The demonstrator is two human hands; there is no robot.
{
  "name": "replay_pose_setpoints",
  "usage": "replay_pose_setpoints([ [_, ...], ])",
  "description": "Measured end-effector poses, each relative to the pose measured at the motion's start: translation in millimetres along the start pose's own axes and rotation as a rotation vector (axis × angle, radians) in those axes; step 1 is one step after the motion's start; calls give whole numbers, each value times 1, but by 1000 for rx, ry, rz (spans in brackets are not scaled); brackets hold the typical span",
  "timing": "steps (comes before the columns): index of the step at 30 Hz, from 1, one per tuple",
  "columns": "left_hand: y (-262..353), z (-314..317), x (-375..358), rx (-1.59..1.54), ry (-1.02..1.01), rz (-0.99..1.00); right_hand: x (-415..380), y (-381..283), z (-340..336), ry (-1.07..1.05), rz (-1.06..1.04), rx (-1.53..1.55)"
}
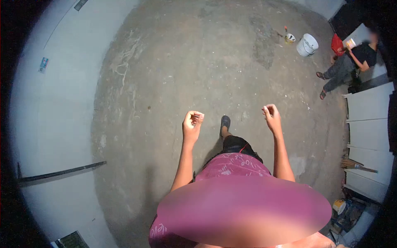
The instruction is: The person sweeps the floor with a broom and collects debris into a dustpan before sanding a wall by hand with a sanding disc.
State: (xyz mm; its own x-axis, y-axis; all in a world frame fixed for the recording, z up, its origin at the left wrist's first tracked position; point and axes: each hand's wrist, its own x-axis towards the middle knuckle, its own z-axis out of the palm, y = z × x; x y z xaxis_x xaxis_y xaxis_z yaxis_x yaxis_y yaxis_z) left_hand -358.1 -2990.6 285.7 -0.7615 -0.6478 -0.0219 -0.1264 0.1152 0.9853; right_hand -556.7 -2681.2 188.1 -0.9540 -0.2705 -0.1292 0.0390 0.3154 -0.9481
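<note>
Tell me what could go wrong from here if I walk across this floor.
The white bucket and smaller container beside it stand on the floor, so a stray foot might tip one. The other person has both feet near the bucket, so passing between could mean a stumble. A darker patch marks the floor; if damp, which I can't tell, your dark shoe might slip.

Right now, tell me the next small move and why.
Probably a short step ahead and rightward, toward the white bucket: the left grip and right grip look loosely curled with nothing visible in them, and the bucket seems beyond reach, across open floor.
</note>
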Motion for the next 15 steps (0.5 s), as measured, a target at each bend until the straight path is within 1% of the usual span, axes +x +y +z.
replay_pose_setpoints([
  [1,5,-3,22,31,-6,-14,30,-22,14,-38,-24,-89],
  [2,9,-5,41,66,-15,-25,56,-42,28,-37,-16,-70],
  [3,15,-8,61,87,-22,-10,87,-66,45,-87,-66,-51],
  [5,23,-13,107,64,-6,-71,155,-123,78,-162,-201,-12],
  [6,25,-17,127,81,-25,-67,180,-148,93,-198,-263,-2],
  [8,25,-21,163,117,15,-27,221,-189,120,-250,-407,-10],
  [9,33,-18,176,134,54,-55,232,-210,132,-272,-438,29],
  [10,31,-21,196,113,38,-52,247,-230,145,-290,-473,64],
  [12,29,-15,224,79,36,-82,263,-252,161,-374,-489,170],
  [14,18,-11,251,85,18,-80,284,-247,179,-405,-515,155],
  [15,13,-10,270,98,24,-88,294,-249,182,-424,-459,153],
])
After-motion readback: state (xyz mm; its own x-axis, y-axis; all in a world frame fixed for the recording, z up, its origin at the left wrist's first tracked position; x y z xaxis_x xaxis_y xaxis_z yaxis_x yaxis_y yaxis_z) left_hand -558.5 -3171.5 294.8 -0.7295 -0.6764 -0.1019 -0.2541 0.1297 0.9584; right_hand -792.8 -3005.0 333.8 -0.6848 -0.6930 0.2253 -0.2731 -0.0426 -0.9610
